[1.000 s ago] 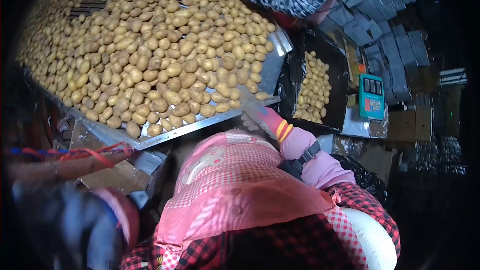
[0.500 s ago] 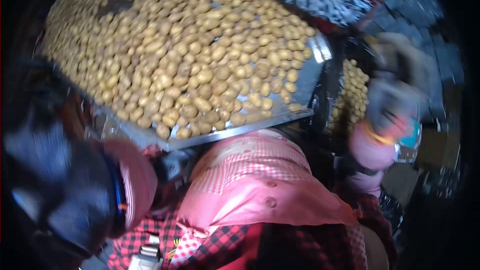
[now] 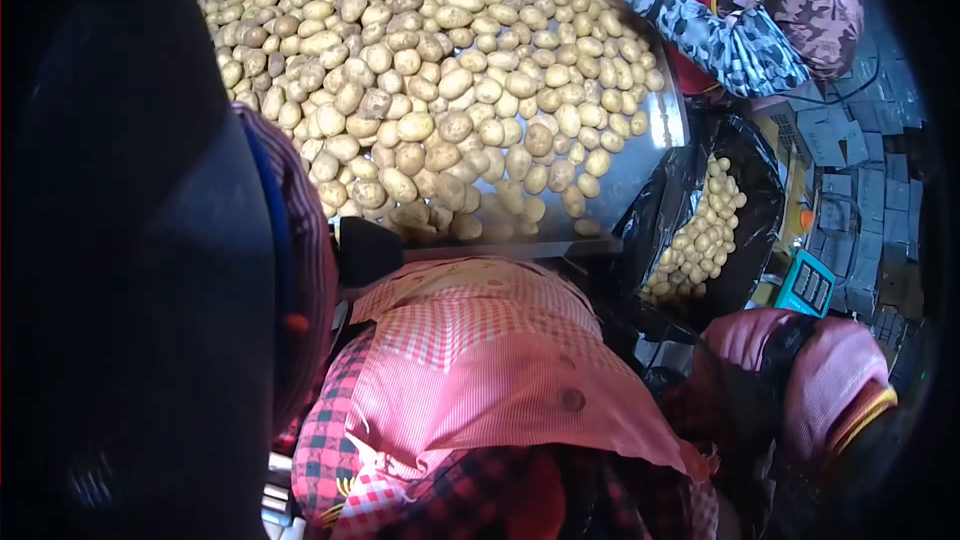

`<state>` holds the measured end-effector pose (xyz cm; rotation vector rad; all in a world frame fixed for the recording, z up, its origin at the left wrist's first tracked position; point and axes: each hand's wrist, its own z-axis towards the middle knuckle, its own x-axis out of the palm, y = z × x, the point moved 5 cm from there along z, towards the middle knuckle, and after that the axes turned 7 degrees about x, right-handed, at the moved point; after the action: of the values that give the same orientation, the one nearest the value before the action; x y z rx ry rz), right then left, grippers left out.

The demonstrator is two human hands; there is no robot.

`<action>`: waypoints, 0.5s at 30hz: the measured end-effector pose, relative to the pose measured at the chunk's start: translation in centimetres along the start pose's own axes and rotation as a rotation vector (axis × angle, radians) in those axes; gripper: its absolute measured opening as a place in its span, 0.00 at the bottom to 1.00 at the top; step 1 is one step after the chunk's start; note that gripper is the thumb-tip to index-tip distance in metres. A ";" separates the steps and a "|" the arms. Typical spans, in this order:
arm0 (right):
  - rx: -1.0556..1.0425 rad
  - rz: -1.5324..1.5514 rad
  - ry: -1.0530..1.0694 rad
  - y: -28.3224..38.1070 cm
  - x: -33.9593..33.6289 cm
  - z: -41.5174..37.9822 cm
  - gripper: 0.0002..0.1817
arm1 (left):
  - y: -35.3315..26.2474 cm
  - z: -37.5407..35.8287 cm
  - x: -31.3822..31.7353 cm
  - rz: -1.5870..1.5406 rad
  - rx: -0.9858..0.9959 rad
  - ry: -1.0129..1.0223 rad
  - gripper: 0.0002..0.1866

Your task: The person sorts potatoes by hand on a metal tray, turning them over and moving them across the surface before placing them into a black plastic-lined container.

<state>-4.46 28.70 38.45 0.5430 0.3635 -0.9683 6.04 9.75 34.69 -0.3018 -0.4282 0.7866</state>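
Observation:
A large dark shape, which looks like my left hand [image 3: 140,270] in a dark glove, rises close to the camera and covers the left side. A blue edge and a striped sleeve [image 3: 300,270] show beside it; its fingers cannot be made out. My right arm, in a pink sleeve [image 3: 835,370] with a yellow cuff, bends away at the lower right, and the hand beyond the cuff is lost in darkness. In front of my pink apron [image 3: 480,370], many potatoes [image 3: 400,120] lie spread on a metal table [image 3: 625,175].
A black plastic bag [image 3: 755,220], partly filled with potatoes [image 3: 705,230], stands open right of the table. Beside it is a teal device with a display [image 3: 806,283]. At the top right, another person's camouflage sleeve [image 3: 720,35] reaches to the potatoes. Grey blocks [image 3: 870,210] lie behind.
The left glove has come nearer the camera and covers more of the view. My right hand has moved from beside the bag down and out to the right. The view has shifted.

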 end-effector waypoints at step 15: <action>-0.050 0.029 -0.053 -3.7 -1.5 1.0 0.17 | 2.8 0.9 -3.1 0.261 0.007 0.040 0.22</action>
<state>-8.36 27.48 39.08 0.4754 0.3309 -0.9419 1.96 9.45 33.58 -0.3711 -0.3523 1.0346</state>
